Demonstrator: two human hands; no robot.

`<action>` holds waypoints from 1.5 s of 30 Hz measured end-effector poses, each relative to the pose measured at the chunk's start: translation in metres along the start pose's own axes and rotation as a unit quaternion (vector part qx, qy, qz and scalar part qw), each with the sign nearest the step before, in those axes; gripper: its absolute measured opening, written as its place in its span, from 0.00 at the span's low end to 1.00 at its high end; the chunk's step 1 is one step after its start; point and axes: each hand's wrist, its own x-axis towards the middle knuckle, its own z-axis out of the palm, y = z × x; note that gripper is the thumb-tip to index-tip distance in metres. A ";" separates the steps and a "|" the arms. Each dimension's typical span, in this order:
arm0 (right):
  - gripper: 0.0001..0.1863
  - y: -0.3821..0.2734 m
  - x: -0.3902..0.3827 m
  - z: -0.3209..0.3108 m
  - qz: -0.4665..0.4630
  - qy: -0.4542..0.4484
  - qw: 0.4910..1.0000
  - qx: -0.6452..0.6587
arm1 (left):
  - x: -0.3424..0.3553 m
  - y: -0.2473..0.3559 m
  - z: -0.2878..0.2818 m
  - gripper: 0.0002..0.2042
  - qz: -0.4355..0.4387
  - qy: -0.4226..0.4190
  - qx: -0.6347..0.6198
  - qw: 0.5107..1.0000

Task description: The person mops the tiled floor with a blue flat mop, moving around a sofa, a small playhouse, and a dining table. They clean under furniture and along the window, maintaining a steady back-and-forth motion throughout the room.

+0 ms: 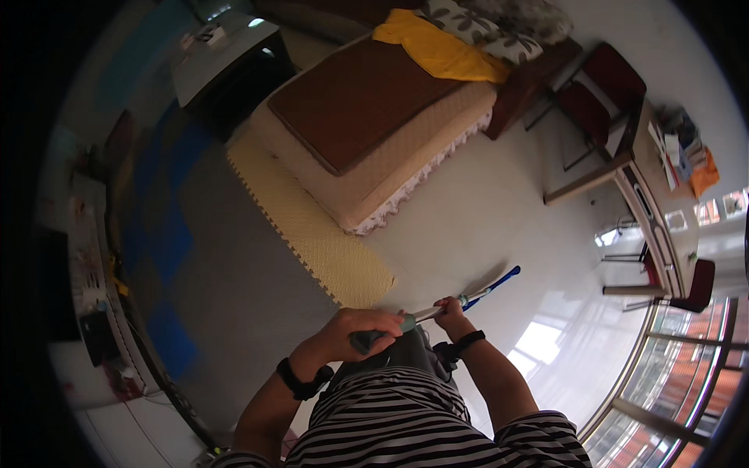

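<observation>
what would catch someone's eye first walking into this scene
First the two hands low in the middle: the left hand grips the dark handle end of a long mop pole, the right hand holds it further along, and its blue part runs out over the pale floor. Above them stands a bed with a brown cover and a yellow cloth at its far end, a yellow foam mat alongside.

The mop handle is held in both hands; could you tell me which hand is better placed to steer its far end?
Probably the right hand: it grips the mop handle further down, nearer the blue end. The left hand holds the top.
</observation>
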 end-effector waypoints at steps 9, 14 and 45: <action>0.10 0.102 -0.019 0.110 0.044 -0.091 0.986 -0.136 | -0.046 0.045 -0.053 0.11 0.003 0.090 0.086 0.992; 0.08 0.153 -0.007 0.145 0.166 -0.131 0.966 -0.149 | -0.051 0.063 -0.070 0.10 -0.026 0.117 0.160 0.980; 0.07 -0.247 0.072 0.319 -0.014 -0.206 0.971 -0.123 | 0.352 -0.057 0.090 0.07 0.022 -0.059 0.232 0.971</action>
